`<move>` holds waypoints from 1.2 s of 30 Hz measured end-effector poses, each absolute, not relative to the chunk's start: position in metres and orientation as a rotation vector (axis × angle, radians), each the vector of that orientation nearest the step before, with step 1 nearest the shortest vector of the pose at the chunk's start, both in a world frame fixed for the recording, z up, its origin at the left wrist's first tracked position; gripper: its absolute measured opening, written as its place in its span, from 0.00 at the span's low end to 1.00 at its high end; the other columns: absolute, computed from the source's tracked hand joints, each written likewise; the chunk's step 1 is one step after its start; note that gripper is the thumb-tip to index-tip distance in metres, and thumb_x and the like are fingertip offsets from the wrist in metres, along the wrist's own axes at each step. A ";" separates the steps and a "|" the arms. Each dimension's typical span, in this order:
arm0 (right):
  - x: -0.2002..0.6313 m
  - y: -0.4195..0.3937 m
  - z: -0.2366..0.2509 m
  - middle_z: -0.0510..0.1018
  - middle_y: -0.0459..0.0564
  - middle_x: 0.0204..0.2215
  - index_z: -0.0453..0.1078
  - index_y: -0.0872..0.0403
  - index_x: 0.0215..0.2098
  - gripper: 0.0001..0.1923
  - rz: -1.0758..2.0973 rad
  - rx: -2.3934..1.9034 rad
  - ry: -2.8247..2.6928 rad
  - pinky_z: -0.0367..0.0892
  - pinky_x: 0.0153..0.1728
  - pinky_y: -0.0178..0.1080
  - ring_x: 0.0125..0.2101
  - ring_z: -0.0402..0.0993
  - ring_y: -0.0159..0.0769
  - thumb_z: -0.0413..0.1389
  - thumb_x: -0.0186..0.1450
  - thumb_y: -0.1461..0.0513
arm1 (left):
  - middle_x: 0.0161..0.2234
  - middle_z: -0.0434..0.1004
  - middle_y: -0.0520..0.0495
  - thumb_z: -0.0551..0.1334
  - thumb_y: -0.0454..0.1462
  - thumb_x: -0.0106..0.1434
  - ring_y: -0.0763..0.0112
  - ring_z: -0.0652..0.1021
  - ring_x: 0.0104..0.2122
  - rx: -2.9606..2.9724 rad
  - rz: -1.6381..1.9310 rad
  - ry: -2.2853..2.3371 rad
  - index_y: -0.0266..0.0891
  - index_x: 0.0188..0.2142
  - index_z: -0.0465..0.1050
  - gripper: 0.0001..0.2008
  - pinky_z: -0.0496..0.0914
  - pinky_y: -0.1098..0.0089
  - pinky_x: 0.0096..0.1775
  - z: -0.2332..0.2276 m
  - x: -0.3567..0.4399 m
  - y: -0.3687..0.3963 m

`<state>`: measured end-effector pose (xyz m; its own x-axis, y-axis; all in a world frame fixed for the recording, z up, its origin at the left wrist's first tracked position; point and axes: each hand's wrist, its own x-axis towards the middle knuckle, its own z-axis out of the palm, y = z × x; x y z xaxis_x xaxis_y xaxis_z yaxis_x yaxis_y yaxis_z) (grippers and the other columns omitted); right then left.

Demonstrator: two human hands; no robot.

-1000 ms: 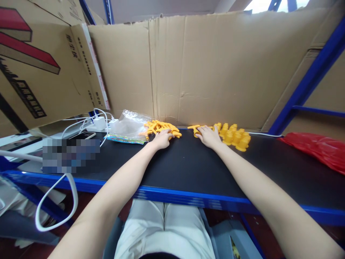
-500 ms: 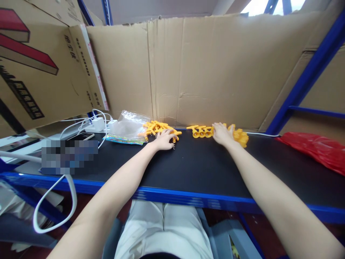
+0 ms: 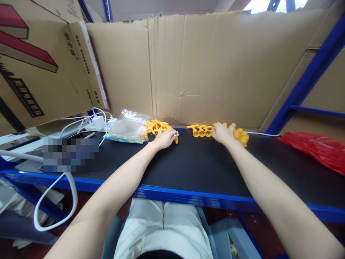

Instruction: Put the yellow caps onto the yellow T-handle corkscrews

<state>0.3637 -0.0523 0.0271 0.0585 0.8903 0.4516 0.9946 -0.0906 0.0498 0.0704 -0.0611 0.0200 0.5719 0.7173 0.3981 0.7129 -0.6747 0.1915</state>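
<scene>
My left hand (image 3: 164, 139) is closed on a small yellow horn-shaped piece (image 3: 176, 141), with a bit of shiny metal by the fingertips. Just behind it is a tangled heap of similar yellow pieces (image 3: 156, 126), some with thin metal chains or rings. My right hand (image 3: 223, 133) rests over a row of yellow horn-shaped pieces, its fingers apart and touching them. At the left end of that row, flared cups (image 3: 202, 133) face me. More yellow pieces (image 3: 240, 136) are clustered on its right. The fingertips of my right hand are partly hidden.
A clear plastic bag (image 3: 129, 124) lies left of the heap. Chargers (image 3: 98, 123), white cables and a phone are farther left. A red plastic bag (image 3: 315, 147) sits at the right. Cardboard (image 3: 215, 72) walls the back of the black shelf (image 3: 194, 169); a blue rail edges its front.
My left hand's fingers have closed in; the piece under them has turned, its end now pointing toward me. My right hand stays almost still over the row.
</scene>
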 end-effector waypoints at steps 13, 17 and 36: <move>0.354 -0.058 0.056 0.76 0.59 0.42 0.73 0.55 0.44 0.15 -0.245 -2.128 -2.014 0.65 0.41 0.43 0.43 0.72 0.47 0.53 0.61 0.64 | 0.36 0.78 0.44 0.44 0.44 0.69 0.65 0.78 0.39 2.500 1.238 1.517 0.38 0.37 0.69 0.18 0.68 0.67 0.44 0.032 0.076 -0.070; 0.351 -0.055 0.055 0.78 0.55 0.37 0.75 0.54 0.38 0.10 -0.081 -2.021 -2.041 0.65 0.39 0.43 0.38 0.74 0.45 0.55 0.60 0.61 | 0.30 0.78 0.45 0.44 0.48 0.68 0.67 0.78 0.35 2.403 1.282 1.455 0.38 0.29 0.68 0.23 0.68 0.69 0.42 0.032 0.077 -0.069; 0.332 -0.059 0.038 0.74 0.47 0.25 0.67 0.55 0.30 0.13 0.611 -1.713 -2.254 0.65 0.28 0.36 0.23 0.70 0.32 0.61 0.56 0.54 | 0.29 0.71 0.49 0.58 0.46 0.59 0.69 0.72 0.29 2.444 0.835 1.415 0.37 0.39 0.64 0.15 0.66 0.69 0.33 0.030 0.075 -0.071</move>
